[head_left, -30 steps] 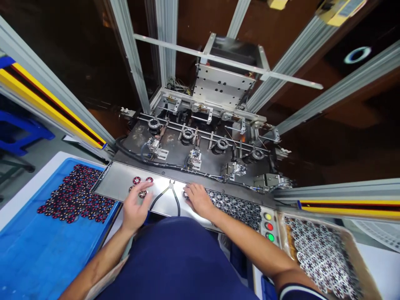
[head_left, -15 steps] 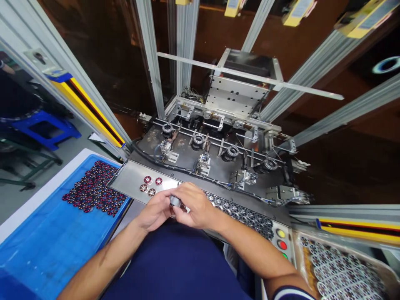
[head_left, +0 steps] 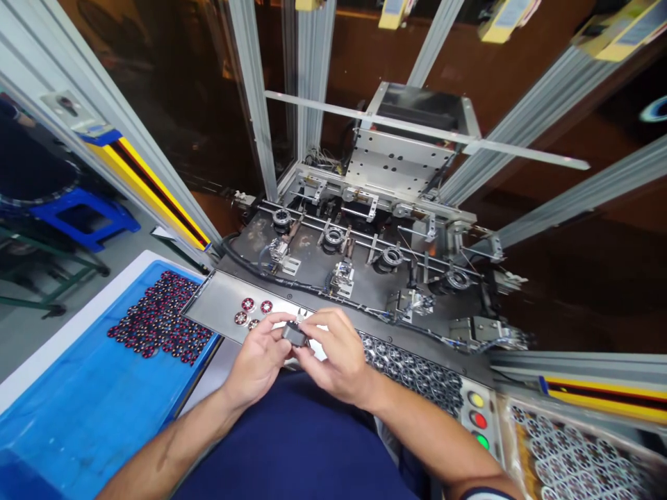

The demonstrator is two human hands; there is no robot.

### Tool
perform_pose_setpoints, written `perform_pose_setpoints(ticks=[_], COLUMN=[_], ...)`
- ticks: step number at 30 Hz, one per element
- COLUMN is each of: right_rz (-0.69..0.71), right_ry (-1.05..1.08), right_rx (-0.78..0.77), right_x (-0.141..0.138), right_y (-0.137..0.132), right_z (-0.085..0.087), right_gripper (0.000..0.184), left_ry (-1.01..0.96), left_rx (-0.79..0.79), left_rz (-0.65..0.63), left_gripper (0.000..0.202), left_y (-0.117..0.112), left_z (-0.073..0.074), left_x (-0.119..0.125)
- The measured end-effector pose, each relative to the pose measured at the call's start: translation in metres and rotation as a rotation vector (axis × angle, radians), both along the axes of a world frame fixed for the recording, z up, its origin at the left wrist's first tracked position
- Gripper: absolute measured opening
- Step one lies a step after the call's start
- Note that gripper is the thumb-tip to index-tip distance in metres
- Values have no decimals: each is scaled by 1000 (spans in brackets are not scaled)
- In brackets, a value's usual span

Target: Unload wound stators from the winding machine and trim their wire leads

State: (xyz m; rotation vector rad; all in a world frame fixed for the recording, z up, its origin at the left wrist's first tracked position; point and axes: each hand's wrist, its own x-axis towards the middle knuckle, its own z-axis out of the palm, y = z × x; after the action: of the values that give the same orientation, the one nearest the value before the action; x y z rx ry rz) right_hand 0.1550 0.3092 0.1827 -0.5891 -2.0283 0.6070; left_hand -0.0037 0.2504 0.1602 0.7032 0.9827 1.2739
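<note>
A small dark grey round part [head_left: 294, 335] is held between my two hands, close in front of my body. My left hand [head_left: 259, 355] pinches it from the left with thumb and fingers. From the right, the fingers and thumb of my right hand [head_left: 338, 353] close on the same part. A bit of shiny metal shows at its upper edge; I cannot make out what it is. Just beyond my left fingers, a few red and silver wheel-like discs [head_left: 248, 304] lie on a metal tray [head_left: 211, 295].
Left stands a blue bin [head_left: 130, 389] with many dark red discs. Rows of silver ring-shaped parts [head_left: 411, 364] run right of my hands, beside coloured buttons [head_left: 478, 419]. Ahead is a machine bed [head_left: 307, 257] with several round fixtures; a box of silver parts [head_left: 578, 444] sits right.
My hands have shifted slightly and spread a little, so more of the dark grey part shows. It looks turned in my fingers. The view has moved slightly.
</note>
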Motion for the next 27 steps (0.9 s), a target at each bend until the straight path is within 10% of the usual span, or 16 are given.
perform_pose_setpoints(ticks=[9,16,22,27], right_rz=[603,923,294,116], right_ry=[-181,-220,-594,-741], right_rx=[-600,-686,-269,-261], right_x=[24,17,16,13], right_y=[46,71,199,289], right_z=[37,33,11,-38], right_gripper=[19,26,31,24], left_ry=[84,46,325,417], left_rx=[84,91,-13,-115], left_rz=[-122,-262,-40,27], left_gripper=[40,44,57,53], left_y=[5,13,26,19], left_z=[9,1,-17,-40], left_x=[-17,-22,-32,-39])
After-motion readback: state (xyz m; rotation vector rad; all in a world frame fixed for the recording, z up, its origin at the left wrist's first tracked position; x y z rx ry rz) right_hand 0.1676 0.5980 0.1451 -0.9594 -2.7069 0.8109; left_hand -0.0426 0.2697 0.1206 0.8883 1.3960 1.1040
